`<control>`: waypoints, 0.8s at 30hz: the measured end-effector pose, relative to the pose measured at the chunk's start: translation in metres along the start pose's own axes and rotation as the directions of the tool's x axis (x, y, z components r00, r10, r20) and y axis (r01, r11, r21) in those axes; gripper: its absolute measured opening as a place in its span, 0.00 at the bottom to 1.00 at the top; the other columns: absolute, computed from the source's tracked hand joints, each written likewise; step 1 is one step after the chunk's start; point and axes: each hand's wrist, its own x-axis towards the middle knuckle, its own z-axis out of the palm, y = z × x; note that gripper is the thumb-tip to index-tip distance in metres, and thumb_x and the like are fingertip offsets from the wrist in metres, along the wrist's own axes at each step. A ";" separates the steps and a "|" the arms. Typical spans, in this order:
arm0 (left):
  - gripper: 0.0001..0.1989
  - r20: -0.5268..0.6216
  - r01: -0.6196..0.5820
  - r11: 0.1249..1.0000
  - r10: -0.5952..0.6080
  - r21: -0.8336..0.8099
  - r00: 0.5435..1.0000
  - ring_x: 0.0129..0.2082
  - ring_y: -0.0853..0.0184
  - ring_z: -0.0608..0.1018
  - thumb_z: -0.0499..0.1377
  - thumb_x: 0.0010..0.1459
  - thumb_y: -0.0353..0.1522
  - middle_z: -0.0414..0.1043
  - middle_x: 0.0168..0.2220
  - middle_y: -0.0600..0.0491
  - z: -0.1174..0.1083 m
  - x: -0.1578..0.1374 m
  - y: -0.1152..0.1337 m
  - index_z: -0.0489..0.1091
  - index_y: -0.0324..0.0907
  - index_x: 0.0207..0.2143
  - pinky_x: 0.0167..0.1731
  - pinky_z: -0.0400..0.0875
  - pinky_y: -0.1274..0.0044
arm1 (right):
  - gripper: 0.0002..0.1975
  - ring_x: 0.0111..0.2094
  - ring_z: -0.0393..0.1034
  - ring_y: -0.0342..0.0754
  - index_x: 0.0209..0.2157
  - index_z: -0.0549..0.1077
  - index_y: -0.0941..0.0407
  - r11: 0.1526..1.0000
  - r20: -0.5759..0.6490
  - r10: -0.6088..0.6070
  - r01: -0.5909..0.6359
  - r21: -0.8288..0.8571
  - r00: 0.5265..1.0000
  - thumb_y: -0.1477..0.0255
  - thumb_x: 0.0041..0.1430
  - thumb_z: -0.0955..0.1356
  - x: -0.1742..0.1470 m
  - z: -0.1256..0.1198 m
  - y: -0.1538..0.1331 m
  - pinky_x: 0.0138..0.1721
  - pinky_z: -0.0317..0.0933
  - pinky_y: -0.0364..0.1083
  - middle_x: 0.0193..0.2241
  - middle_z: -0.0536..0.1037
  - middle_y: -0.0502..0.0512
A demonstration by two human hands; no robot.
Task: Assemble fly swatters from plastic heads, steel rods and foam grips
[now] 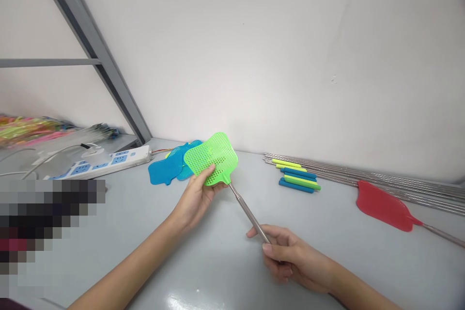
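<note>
Swatter head [213, 156], green, is clamped in the left hand [198, 195]; the nearer right hand [290, 255] apparently clamps its metal rod [250, 215].

workshop: metal rods [348, 170], swatter heads [218, 152]

The swatter head [217, 153] is coloured lime green and patterned with holes; its shaft [250, 214] is toned silver, the surface [214, 261] grey.

power strip [103, 166] left | swatter [218, 156] between | tubes [302, 182] right | bundles [31, 129] seemingly behind strip
</note>
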 end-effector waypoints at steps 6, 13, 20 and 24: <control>0.08 0.019 -0.013 0.990 0.010 0.144 1.000 0.31 0.71 0.68 0.54 0.48 0.32 0.65 0.33 0.55 0.002 -0.003 0.001 0.66 0.43 0.33 0.34 0.66 0.74 | 0.15 0.14 0.42 0.33 0.42 0.62 0.56 1.000 -0.001 0.014 -0.014 0.001 1.000 0.70 0.51 0.63 0.001 0.000 -0.001 0.19 0.39 0.40 0.14 0.58 0.43; 0.06 0.037 0.002 0.974 -0.011 0.228 0.999 0.29 0.71 0.68 0.54 0.48 0.33 0.63 0.28 0.56 0.005 -0.007 0.000 0.65 0.42 0.30 0.32 0.65 0.76 | 0.14 0.14 0.42 0.33 0.43 0.61 0.56 1.000 0.005 0.016 -0.016 0.017 1.000 0.72 0.52 0.62 0.001 -0.001 0.000 0.19 0.39 0.40 0.15 0.59 0.43; 0.06 0.033 -0.068 0.949 0.061 0.309 0.998 0.29 0.71 0.67 0.54 0.48 0.33 0.63 0.29 0.55 0.004 -0.006 -0.003 0.65 0.42 0.30 0.31 0.66 0.75 | 0.14 0.14 0.41 0.33 0.43 0.61 0.56 1.000 0.012 0.011 -0.012 0.027 1.000 0.73 0.53 0.61 0.000 -0.001 -0.001 0.19 0.38 0.40 0.15 0.58 0.43; 0.08 0.034 -0.098 0.910 0.092 0.402 0.995 0.29 0.69 0.69 0.54 0.47 0.33 0.65 0.31 0.53 0.002 -0.006 -0.004 0.65 0.40 0.31 0.33 0.66 0.73 | 0.14 0.14 0.41 0.33 0.43 0.62 0.56 0.999 0.011 0.020 -0.020 0.030 1.000 0.72 0.51 0.62 0.000 -0.001 -0.002 0.19 0.39 0.40 0.14 0.58 0.43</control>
